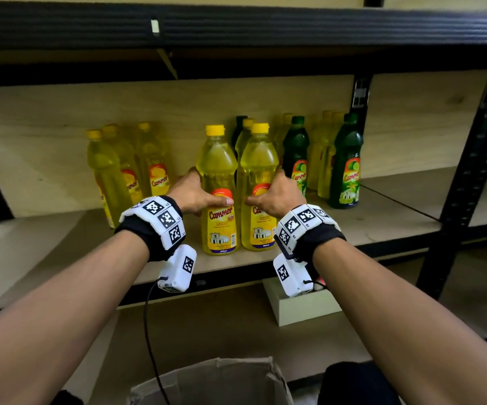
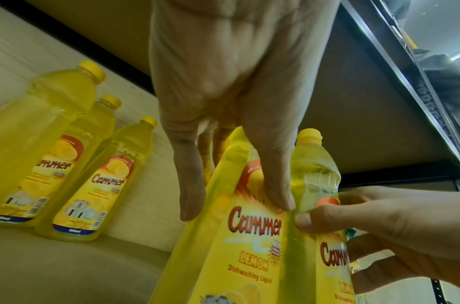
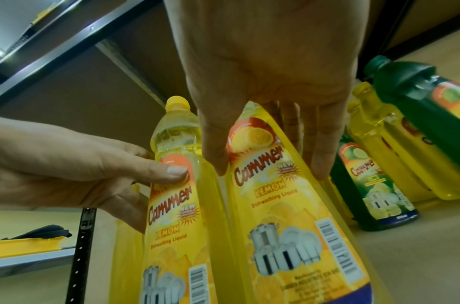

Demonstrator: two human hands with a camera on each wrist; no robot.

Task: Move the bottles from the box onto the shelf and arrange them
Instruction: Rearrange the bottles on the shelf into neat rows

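Two yellow Cammer lemon bottles stand upright side by side near the front edge of the wooden shelf (image 1: 382, 223). My left hand (image 1: 200, 195) grips the left yellow bottle (image 1: 218, 229) at mid-height, thumb on the label front and fingers behind it. My right hand (image 1: 274, 197) grips the right yellow bottle (image 1: 258, 226) in the same way. The left wrist view shows my left hand (image 2: 236, 185) wrapped round its bottle (image 2: 249, 236). The right wrist view shows my right hand (image 3: 267, 162) round its bottle (image 3: 288, 216). The cardboard box (image 1: 213, 381) sits open below; its inside is hidden.
Three yellow bottles (image 1: 125, 171) stand at the back left. Green bottles (image 1: 296, 153) and more yellow ones (image 1: 324, 147) stand at the back right. The upper shelf beam (image 1: 236, 27) hangs overhead and a black upright (image 1: 475, 159) bounds the right. A pale small box (image 1: 303, 305) lies under the shelf.
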